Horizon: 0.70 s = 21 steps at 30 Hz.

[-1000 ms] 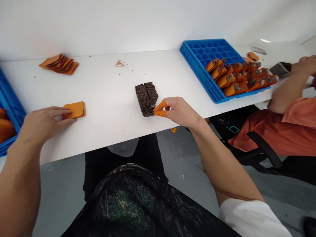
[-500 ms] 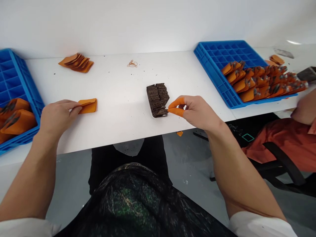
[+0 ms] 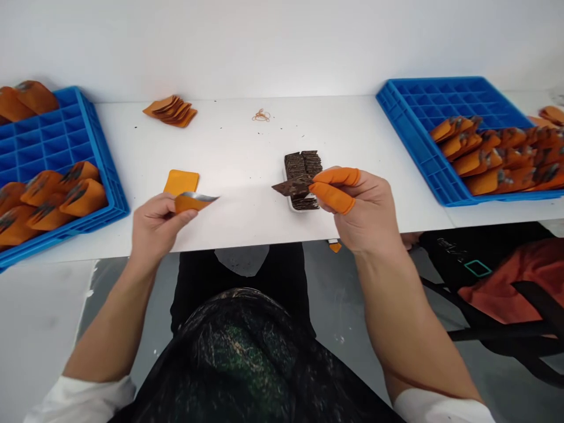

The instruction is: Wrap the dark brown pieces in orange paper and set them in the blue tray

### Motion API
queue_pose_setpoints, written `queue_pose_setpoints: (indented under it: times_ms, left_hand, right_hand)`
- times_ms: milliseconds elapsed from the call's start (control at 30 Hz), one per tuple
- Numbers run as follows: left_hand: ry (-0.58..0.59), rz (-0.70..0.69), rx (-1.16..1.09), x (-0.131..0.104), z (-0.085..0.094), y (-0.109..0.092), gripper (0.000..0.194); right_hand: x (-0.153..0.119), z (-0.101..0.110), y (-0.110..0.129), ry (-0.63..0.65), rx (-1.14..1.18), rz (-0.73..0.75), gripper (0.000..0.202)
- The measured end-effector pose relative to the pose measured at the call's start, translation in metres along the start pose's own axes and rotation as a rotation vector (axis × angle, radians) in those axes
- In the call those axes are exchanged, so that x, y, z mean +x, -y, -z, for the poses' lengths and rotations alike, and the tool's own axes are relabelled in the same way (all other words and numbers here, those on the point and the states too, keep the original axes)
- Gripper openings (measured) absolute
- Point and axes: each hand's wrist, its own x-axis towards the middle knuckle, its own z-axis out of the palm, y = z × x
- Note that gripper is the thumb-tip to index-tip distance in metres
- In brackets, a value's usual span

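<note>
My left hand (image 3: 152, 226) pinches a small orange packet (image 3: 190, 203) between thumb and fingers. The packet's mouth gapes, showing a silvery inside. Just behind it, more orange packets (image 3: 183, 181) lie flat on the table. My right hand (image 3: 368, 205) wears orange finger covers on its thumb and forefinger, which are closed on a thin dark brown pointed piece (image 3: 291, 187). This piece is held over a small white tray (image 3: 292, 205) packed with rows of similar dark brown pieces (image 3: 311, 161), partly hiding them.
Blue divided crates stand at left (image 3: 103, 158) and right (image 3: 409, 138), both holding bulging orange packets. A fanned pile of flat orange packets (image 3: 171, 111) and some rubber bands (image 3: 261, 116) lie at the back. Another person's reddish clothing (image 3: 511, 294) shows at lower right.
My left hand has lifted one orange packet off the others, and its mouth now gapes. My right hand has drawn a dark brown piece up from the tray. The view has swung left.
</note>
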Motion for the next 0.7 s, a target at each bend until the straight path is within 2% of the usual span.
queue_pose_setpoints:
  times_ms: [133, 300, 500, 700]
  left_hand:
    - [-0.01, 0.065, -0.158, -0.016, -0.022, -0.008, 0.037]
    - [0.031, 0.067, -0.211, -0.018, -0.027, -0.011, 0.037]
    - [0.048, 0.029, -0.198, -0.02, -0.025, -0.012, 0.031]
    - [0.034, 0.0, -0.152, -0.02, -0.024, -0.01, 0.028]
  right_hand:
    - [-0.013, -0.038, 0.013, 0.059, 0.118, 0.022, 0.011]
    - [-0.029, -0.068, 0.026, 0.188, 0.143, 0.078, 0.008]
    - [-0.034, -0.083, 0.021, 0.242, 0.01, 0.162, 0.004]
    - [-0.036, -0.085, 0.019, 0.232, -0.325, 0.336, 0.007]
